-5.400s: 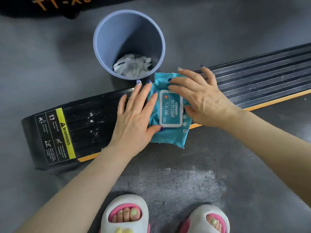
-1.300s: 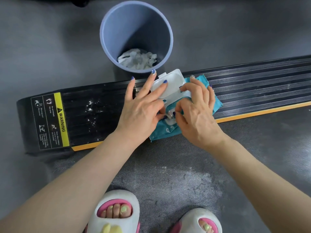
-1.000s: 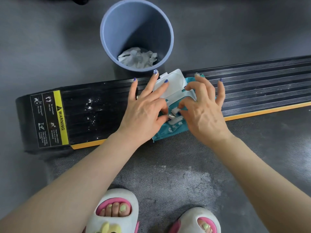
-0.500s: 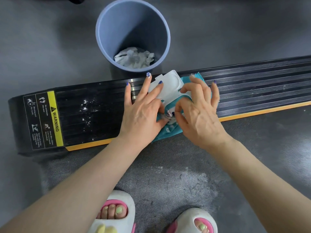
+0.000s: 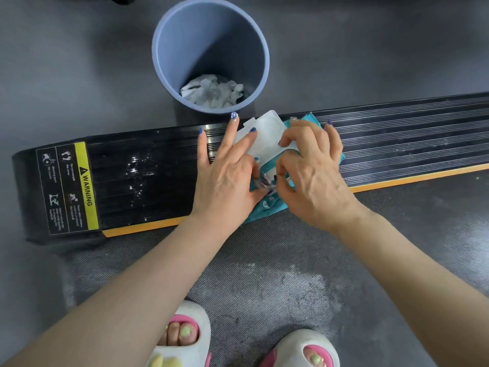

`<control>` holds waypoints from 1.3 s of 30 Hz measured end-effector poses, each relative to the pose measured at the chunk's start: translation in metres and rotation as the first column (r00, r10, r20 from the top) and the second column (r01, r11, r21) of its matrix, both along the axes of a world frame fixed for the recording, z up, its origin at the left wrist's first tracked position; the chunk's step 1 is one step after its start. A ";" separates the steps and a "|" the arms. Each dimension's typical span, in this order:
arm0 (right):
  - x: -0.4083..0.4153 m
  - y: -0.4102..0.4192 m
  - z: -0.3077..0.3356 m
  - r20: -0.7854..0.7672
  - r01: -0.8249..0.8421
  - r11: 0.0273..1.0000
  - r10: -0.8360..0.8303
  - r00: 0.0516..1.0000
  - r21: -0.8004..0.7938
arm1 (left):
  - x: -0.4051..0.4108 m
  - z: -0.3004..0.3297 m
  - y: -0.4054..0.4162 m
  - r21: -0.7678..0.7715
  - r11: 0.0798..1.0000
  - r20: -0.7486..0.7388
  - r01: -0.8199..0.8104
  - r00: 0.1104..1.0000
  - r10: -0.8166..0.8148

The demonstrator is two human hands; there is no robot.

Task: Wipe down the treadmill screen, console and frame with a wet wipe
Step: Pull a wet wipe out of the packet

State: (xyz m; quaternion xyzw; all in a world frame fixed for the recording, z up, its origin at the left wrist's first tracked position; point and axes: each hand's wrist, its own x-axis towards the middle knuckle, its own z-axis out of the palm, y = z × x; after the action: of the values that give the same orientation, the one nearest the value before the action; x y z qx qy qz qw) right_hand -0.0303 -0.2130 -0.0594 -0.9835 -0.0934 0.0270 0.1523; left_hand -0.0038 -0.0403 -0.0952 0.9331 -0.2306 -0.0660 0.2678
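A teal wet wipe pack [image 5: 267, 206] lies on the treadmill's black side rail [image 5: 148, 178], its white flip lid [image 5: 264, 136] standing open. My left hand [image 5: 227, 176] lies flat on the pack's left side, straight fingers holding the lid back. My right hand [image 5: 309, 176] covers the pack's right side, its thumb and forefinger curled and pinching at the opening beneath the lid. What they pinch is hidden by the fingers. The treadmill's screen and console are out of view.
A blue-grey bin [image 5: 211, 53] with crumpled used wipes [image 5: 211, 91] stands on the grey floor just behind the rail. The treadmill belt [image 5: 291, 274] runs under my feet in white and pink slippers [image 5: 182, 337]. A yellow warning label [image 5: 84, 186] marks the rail's left end.
The pack's lid was closed and has been flipped open. In the last second my right fingers kept working at the opening while my left hand stayed on the lid.
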 end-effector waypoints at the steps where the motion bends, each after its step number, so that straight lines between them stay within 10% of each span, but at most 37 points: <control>1: -0.003 0.001 0.002 -0.008 0.014 1.000 -0.014 1.000 0.027 | -0.001 0.000 0.000 0.001 1.000 0.003 -0.001 1.000 0.001; 39: 0.005 -0.023 0.007 0.006 -0.024 0.993 0.025 1.000 -0.115 | -0.002 0.007 -0.020 0.129 0.992 0.020 -0.002 1.000 -0.001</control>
State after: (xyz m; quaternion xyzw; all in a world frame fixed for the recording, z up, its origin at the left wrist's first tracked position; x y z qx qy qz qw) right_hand -0.0252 -0.2363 -0.0523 -0.9896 -0.1044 0.0304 0.0947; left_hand -0.0054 -0.0605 -0.0884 0.9492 -0.2284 -0.0712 0.2044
